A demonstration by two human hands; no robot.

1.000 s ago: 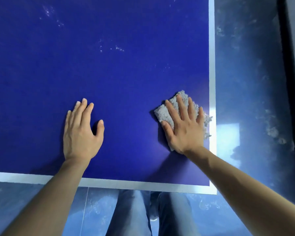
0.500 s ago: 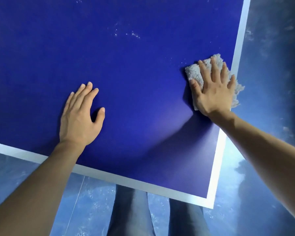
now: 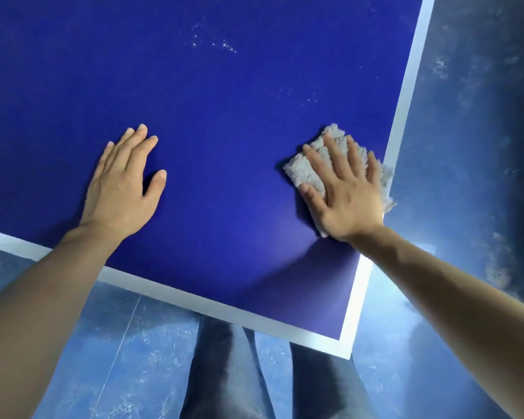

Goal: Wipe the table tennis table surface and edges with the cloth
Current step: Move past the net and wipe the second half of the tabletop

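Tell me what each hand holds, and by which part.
Nothing is gripped. The right hand presses flat on top of the cloth, fingers straight; the left hand rests flat on the table.

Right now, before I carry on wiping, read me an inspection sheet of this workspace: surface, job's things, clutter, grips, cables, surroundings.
Surface: blue table top; white specks far ahead of the hands, fainter specks beyond the cloth.
Job's things: grey cloth flat on the top beside the white side line, its fringe lying over that line.
Clutter: nothing seen.
Grips: left hand flat on the bare top, holding nothing; right hand pressing the cloth with straight fingers.
Cables: nothing seen.
Surroundings: mottled blue floor; the person's legs at the near corner.
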